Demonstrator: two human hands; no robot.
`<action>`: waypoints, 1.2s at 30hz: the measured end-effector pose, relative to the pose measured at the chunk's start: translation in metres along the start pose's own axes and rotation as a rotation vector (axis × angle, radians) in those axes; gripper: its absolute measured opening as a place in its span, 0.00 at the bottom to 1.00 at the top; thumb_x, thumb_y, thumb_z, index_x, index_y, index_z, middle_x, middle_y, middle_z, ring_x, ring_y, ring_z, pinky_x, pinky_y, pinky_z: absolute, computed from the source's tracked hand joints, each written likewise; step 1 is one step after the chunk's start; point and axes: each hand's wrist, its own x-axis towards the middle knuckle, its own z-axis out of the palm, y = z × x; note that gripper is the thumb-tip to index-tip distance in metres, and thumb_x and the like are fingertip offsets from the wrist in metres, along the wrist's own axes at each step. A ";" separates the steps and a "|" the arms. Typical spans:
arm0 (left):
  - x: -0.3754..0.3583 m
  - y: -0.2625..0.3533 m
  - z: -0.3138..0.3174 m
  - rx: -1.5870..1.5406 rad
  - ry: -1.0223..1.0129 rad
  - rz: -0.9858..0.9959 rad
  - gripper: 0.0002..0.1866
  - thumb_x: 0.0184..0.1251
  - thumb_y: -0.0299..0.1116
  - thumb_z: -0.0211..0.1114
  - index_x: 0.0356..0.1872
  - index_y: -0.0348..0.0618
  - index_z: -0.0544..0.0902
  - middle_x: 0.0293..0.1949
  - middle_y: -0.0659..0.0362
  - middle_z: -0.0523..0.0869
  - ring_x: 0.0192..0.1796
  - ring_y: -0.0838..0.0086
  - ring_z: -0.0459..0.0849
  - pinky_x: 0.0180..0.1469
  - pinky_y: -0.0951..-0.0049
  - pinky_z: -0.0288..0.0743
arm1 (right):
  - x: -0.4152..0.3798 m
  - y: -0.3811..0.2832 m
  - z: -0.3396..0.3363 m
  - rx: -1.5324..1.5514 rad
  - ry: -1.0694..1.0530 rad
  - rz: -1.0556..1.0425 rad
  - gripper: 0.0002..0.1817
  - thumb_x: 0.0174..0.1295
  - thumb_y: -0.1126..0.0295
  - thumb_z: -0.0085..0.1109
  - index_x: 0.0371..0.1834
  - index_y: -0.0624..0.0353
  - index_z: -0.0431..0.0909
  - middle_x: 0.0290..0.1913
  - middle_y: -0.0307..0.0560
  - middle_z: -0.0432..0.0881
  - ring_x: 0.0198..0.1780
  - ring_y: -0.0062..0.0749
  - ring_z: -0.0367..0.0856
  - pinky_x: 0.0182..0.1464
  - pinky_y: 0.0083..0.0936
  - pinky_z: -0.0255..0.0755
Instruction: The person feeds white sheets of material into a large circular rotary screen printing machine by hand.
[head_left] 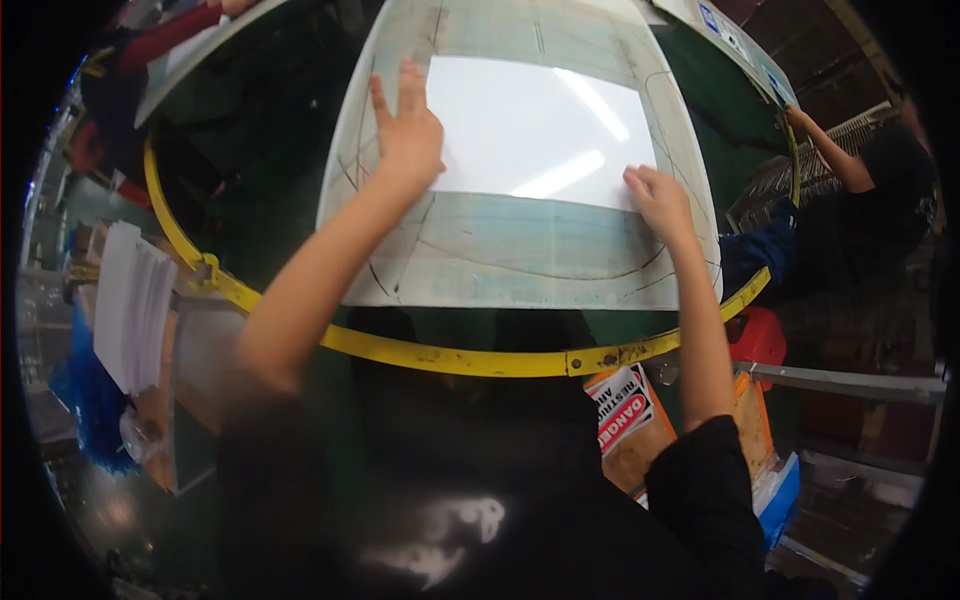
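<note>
A glossy white sheet (530,125) lies on a pale, worn board (480,285) with pen lines and tape marks. Bright light streaks reflect off its surface. At the sheet's left edge is my left hand (408,140), fingers spread and pointing away from me, the palm side against the board and sheet edge. My right hand (660,198) is at the lower right corner of the sheet, its fingers curled and closed on that corner.
A curved yellow rail (450,358) runs between me and the board. On the left stands a stack of white sheets (133,305). A red-and-white danger sign (624,408) is below right. Other boards (725,40) flank mine; a co-worker's arm (835,150) reaches to the right one.
</note>
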 end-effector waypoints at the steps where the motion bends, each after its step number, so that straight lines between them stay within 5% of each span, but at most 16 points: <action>1: -0.001 0.004 0.003 0.058 0.053 -0.026 0.27 0.36 0.48 0.76 0.39 0.44 0.81 0.71 0.47 0.52 0.74 0.53 0.36 0.63 0.29 0.21 | -0.009 0.003 -0.009 0.077 -0.075 -0.005 0.21 0.59 0.62 0.56 0.56 0.55 0.74 0.63 0.56 0.67 0.59 0.50 0.70 0.62 0.33 0.61; 4: -0.034 0.001 0.009 -0.316 0.343 0.109 0.36 0.40 0.41 0.76 0.56 0.47 0.73 0.72 0.44 0.46 0.74 0.52 0.36 0.63 0.27 0.24 | -0.086 0.009 -0.049 -0.187 0.149 -0.417 0.31 0.54 0.71 0.60 0.64 0.54 0.65 0.68 0.55 0.62 0.65 0.51 0.63 0.67 0.36 0.55; 6: -0.082 -0.002 -0.012 -0.667 0.433 0.144 0.36 0.44 0.37 0.72 0.59 0.45 0.71 0.71 0.40 0.46 0.73 0.44 0.38 0.63 0.28 0.27 | -0.157 0.009 -0.072 -0.333 0.230 -0.371 0.29 0.52 0.74 0.61 0.61 0.55 0.68 0.66 0.54 0.64 0.66 0.49 0.63 0.67 0.46 0.53; 10: -0.194 -0.006 -0.016 -1.124 0.339 0.307 0.31 0.56 0.42 0.67 0.62 0.49 0.70 0.69 0.41 0.53 0.70 0.42 0.50 0.67 0.38 0.41 | -0.328 0.064 -0.065 -0.188 0.076 0.250 0.31 0.52 0.67 0.62 0.62 0.58 0.67 0.67 0.57 0.61 0.67 0.56 0.58 0.69 0.44 0.49; 11: -0.216 -0.002 -0.012 -1.163 0.338 0.331 0.30 0.56 0.43 0.67 0.60 0.48 0.71 0.68 0.43 0.56 0.70 0.44 0.52 0.68 0.44 0.46 | -0.375 0.087 -0.045 -0.167 0.260 0.252 0.25 0.48 0.67 0.65 0.52 0.61 0.74 0.59 0.58 0.71 0.60 0.54 0.68 0.62 0.41 0.60; 12: -0.236 0.001 -0.013 -1.162 0.258 0.315 0.28 0.56 0.43 0.67 0.59 0.49 0.73 0.67 0.45 0.59 0.69 0.44 0.54 0.68 0.48 0.50 | -0.405 0.073 -0.050 0.031 0.142 0.424 0.24 0.46 0.69 0.66 0.49 0.63 0.75 0.51 0.56 0.76 0.54 0.49 0.73 0.57 0.36 0.65; 13: -0.250 0.010 -0.009 -1.205 0.219 0.282 0.27 0.56 0.43 0.68 0.58 0.51 0.74 0.67 0.47 0.61 0.68 0.45 0.56 0.67 0.47 0.51 | -0.461 0.108 -0.027 0.061 0.021 0.660 0.27 0.62 0.53 0.55 0.47 0.73 0.75 0.53 0.60 0.77 0.58 0.49 0.73 0.63 0.38 0.61; 18: -0.275 0.049 -0.020 -1.356 0.236 0.350 0.26 0.56 0.41 0.68 0.58 0.53 0.74 0.66 0.48 0.62 0.68 0.47 0.56 0.67 0.48 0.52 | -0.488 0.019 -0.036 -0.087 -0.148 0.848 0.24 0.61 0.58 0.52 0.51 0.69 0.74 0.49 0.65 0.77 0.55 0.54 0.73 0.58 0.36 0.64; 21: -0.277 0.058 -0.029 -1.327 0.252 0.483 0.26 0.56 0.39 0.69 0.57 0.53 0.75 0.66 0.49 0.62 0.68 0.46 0.57 0.67 0.48 0.53 | -0.504 0.023 -0.018 -0.095 0.097 0.810 0.21 0.61 0.60 0.51 0.50 0.65 0.76 0.48 0.64 0.77 0.52 0.57 0.73 0.56 0.37 0.65; 27: -0.284 0.057 -0.045 -1.355 0.300 0.494 0.24 0.55 0.37 0.70 0.55 0.51 0.77 0.66 0.49 0.64 0.67 0.46 0.58 0.66 0.52 0.55 | -0.494 -0.008 -0.031 -0.200 0.098 1.027 0.21 0.59 0.57 0.55 0.53 0.56 0.77 0.50 0.64 0.77 0.53 0.53 0.75 0.58 0.38 0.64; 30: -0.290 0.063 -0.048 -1.366 0.302 0.513 0.24 0.54 0.37 0.70 0.55 0.51 0.77 0.66 0.49 0.64 0.67 0.46 0.58 0.66 0.52 0.55 | -0.539 0.074 0.027 -0.301 0.483 0.830 0.16 0.44 0.71 0.67 0.37 0.63 0.79 0.38 0.53 0.80 0.43 0.47 0.78 0.47 0.36 0.70; 34: -0.296 0.071 -0.054 -1.385 0.253 0.531 0.24 0.53 0.37 0.70 0.54 0.52 0.78 0.66 0.50 0.64 0.68 0.47 0.57 0.67 0.51 0.54 | -0.539 0.068 0.026 -0.274 0.548 0.781 0.09 0.42 0.72 0.66 0.22 0.63 0.75 0.30 0.52 0.78 0.37 0.47 0.77 0.38 0.36 0.70; 36: -0.297 0.075 -0.051 -1.363 0.237 0.522 0.24 0.53 0.37 0.71 0.53 0.52 0.78 0.66 0.50 0.64 0.69 0.47 0.57 0.67 0.51 0.52 | -0.542 0.070 0.027 -0.324 0.538 0.696 0.10 0.40 0.73 0.67 0.23 0.61 0.74 0.32 0.52 0.77 0.38 0.48 0.76 0.39 0.36 0.69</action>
